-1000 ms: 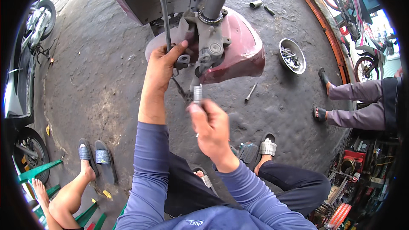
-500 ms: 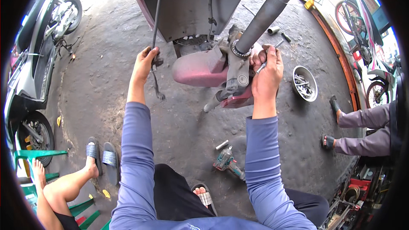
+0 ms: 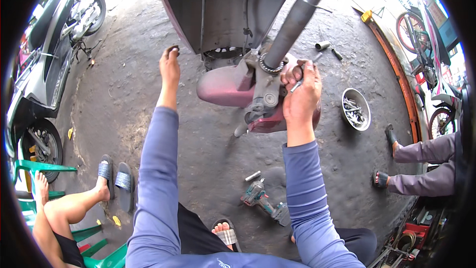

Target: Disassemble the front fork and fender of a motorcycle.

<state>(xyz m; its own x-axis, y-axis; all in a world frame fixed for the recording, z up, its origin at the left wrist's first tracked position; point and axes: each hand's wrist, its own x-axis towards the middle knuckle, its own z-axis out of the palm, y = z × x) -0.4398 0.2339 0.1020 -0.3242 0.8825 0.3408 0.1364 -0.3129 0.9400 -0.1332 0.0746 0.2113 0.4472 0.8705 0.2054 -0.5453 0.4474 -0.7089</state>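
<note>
Holds left hand [image 3: 170, 69] up at ten o'clock with fingers [image 3: 173, 52] bent, apart from the hose [image 3: 203, 12]; cannot tell whether pinching anything. Has the fender [image 3: 224, 89] between eleven and twelve, the driver [image 3: 257, 194] at five, the stem [image 3: 293, 26] slanting toward one. Pinches a silver rod [image 3: 296, 86] in right hand [image 3: 302, 94] at two, beside the stem. Has a bowl [image 3: 354, 93] of bolts [image 3: 353, 112] at three.

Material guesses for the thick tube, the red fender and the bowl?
Tube: probably steel; smooth dark grey, with a metallic sheen and lighter bands near the top.
Fender: likely painted plastic; smooth, moulded curves, red under a dusty film, though thin painted metal could look alike.
Bowl: bare metal, perhaps stainless or aluminium; silvery wall, bright rim.
</note>
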